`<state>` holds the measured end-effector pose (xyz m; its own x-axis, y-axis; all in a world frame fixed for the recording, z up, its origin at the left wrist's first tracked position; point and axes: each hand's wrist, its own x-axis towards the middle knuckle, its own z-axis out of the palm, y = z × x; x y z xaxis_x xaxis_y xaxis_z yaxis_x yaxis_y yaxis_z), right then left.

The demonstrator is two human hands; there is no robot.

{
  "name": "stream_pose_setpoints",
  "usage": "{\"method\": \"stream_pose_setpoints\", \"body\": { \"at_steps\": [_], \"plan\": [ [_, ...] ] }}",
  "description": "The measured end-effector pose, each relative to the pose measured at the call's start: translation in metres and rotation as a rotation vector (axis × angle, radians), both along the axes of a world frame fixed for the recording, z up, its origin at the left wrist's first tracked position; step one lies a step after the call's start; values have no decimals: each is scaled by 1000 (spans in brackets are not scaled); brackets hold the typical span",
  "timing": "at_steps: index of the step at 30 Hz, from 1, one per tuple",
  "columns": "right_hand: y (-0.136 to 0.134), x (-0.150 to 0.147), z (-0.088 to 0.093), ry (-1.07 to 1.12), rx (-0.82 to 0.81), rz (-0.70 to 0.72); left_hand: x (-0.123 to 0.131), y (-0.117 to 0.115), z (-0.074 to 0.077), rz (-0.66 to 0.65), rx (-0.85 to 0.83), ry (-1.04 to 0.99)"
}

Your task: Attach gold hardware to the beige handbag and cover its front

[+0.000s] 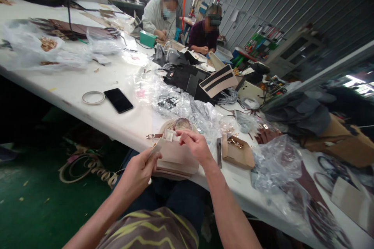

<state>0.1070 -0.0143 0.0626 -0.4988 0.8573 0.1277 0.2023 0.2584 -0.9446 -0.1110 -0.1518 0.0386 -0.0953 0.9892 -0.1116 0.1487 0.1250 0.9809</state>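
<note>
My left hand [143, 163] is closed round a flat cream strip [157, 146] that points up and to the right. My right hand [194, 144] has its thumb and fingers pinched together beside a small whitish piece [168, 135]; what lies between the fingertips is too small to make out. Under both hands, a cream panel [178, 159] rests at the table edge, over my lap. A brown strap with a metal buckle [150, 136] lies across its upper left part.
On the white table [73, 74] are a black phone [118, 100], a coiled ring [93, 97], crumpled clear plastic [201, 113] and a cardboard box [238, 152] with metal parts. Black bag pieces [187, 78] lie farther back. Two people [159, 13] sit across the table.
</note>
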Motion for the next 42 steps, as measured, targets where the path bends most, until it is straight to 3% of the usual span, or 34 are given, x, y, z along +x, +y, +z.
{"method": "stream_pose_setpoints", "body": {
  "at_steps": [3, 6, 13, 16, 19, 22, 27, 31, 35, 42],
  "plan": [
    [-26, 10, -2, 147, -55, 16, -10, 0, 15, -86, 113, 41],
    [-46, 13, -1, 184, -58, -8, 4, -1, 26, -188, 140, 43],
    [-75, 26, 26, 73, 241, -194, 34, 7, 35, -281, 178, 94],
    [-86, 36, 40, -4, 252, -198, 45, 9, 40, -291, 175, 29],
    [-91, 43, 45, -38, 195, -288, 61, 11, 42, -354, 167, -8],
    [-89, 47, 38, -91, 214, -427, 82, 14, 35, -319, 100, -60],
    [-67, 59, 15, -340, 471, -570, 118, 27, 13, -214, -46, -192],
    [-40, 69, 2, -479, 529, -472, 139, 39, -1, -186, -84, -277],
    [-18, 70, -7, -594, 512, -407, 152, 49, -15, -144, -199, -495],
    [-10, 64, -18, -668, 440, -407, 154, 57, -25, -106, -293, -635]
  ]
}}
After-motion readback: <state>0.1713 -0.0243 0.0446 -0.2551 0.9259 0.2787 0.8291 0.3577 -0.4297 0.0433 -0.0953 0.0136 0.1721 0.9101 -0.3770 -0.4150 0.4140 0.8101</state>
